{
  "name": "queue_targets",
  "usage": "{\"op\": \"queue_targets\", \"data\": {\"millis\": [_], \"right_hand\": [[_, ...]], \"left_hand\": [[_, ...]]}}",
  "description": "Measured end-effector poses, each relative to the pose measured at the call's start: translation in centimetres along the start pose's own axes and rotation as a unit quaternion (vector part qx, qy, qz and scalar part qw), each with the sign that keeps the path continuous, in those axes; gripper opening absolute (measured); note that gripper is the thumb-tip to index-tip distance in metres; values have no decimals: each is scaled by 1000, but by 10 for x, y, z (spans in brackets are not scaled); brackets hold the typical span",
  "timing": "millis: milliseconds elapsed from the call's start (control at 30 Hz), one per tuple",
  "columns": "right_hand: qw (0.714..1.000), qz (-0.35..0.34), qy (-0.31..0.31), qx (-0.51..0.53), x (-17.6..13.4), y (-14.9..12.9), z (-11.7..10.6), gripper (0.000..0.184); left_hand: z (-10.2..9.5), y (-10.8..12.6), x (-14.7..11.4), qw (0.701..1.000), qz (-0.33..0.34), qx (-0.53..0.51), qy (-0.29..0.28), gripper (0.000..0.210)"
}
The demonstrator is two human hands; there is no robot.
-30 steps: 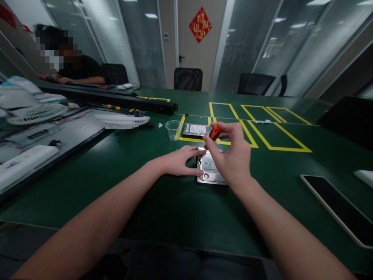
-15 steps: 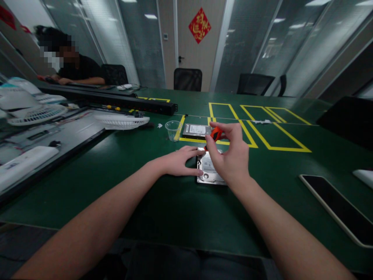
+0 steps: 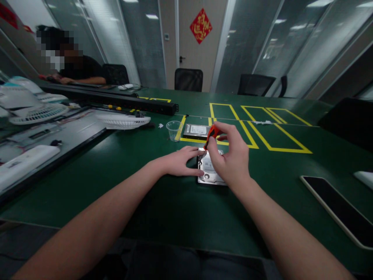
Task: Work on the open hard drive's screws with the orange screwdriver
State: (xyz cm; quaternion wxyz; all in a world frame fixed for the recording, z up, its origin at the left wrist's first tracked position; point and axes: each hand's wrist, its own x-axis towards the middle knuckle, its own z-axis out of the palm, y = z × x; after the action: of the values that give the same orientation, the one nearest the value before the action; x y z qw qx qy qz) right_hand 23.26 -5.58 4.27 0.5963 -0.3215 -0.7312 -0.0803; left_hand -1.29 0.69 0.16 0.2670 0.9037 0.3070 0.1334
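Note:
A silver hard drive point(image 3: 208, 166) lies on the green table in front of me, partly covered by my hands. My left hand point(image 3: 183, 161) rests at its left side, thumb and fingers spread apart, with the fingertips touching the top face. Between the thumb and fingers of my right hand point(image 3: 231, 155) is an orange and black screwdriver point(image 3: 213, 133). It stands tilted, its shaft pointing down at the drive's upper left part. Whether the tip sits in a screw is too small to tell.
Behind the drive are a second hard drive point(image 3: 196, 131) and a clear plastic cup point(image 3: 174, 131). A phone point(image 3: 335, 202) lies to the right. White fan parts point(image 3: 124, 121) and a long black bar point(image 3: 116, 99) fill the left side. A person point(image 3: 81, 70) sits at the far left.
The screwdriver's handle has tipped more upright, and the fingers of my right hand have shifted around it. My left hand and the drive stay in place.

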Motion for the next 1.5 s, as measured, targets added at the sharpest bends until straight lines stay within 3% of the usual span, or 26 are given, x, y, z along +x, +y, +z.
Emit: {"op": "queue_targets", "data": {"millis": [367, 633, 900, 1067, 1500], "right_hand": [[999, 47, 2, -7, -2, 3, -2, 37], [1000, -10, 6, -23, 1, 2, -1, 32], [999, -12, 18, -29, 2, 0, 1, 33], [1000, -11, -4, -13, 2, 1, -2, 43], [999, 34, 10, -12, -1, 3, -2, 35]], "left_hand": [[-4, 5, -2, 1000, 4, 0, -3, 101], [-1, -1, -2, 1000, 0, 4, 2, 107], [0, -1, -2, 1000, 3, 2, 4, 107], [0, -2, -1, 1000, 3, -1, 0, 107], [-3, 1, -2, 1000, -6, 7, -8, 107]]}}
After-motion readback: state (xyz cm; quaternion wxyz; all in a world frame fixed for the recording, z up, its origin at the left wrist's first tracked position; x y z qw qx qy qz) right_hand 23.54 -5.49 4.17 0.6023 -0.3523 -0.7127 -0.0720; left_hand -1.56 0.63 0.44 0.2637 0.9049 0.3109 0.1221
